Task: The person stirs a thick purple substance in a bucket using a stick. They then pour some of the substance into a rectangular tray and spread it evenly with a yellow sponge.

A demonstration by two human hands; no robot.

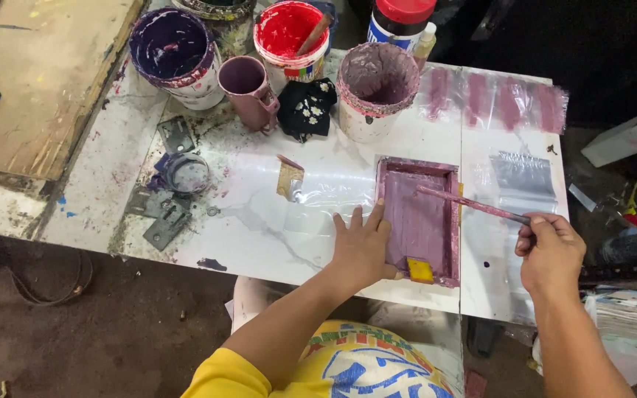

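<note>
while pressing flat, fingers spread, on the left edge of a mauve-coated rectangular tray (420,221) on the white tabletop (274,221), left hand (361,247); right hand (551,250), fingers clamped on a paint-smeared stick (473,205) reaching over the tray.

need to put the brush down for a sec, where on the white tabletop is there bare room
Bare patch: between the left hand, the scraper card and the metal brackets. A smaller one lies on the right panel below the clear plastic bag, near the right hand. The back edge is crowded with paint buckets, the mauve cup and the black rag.
</note>
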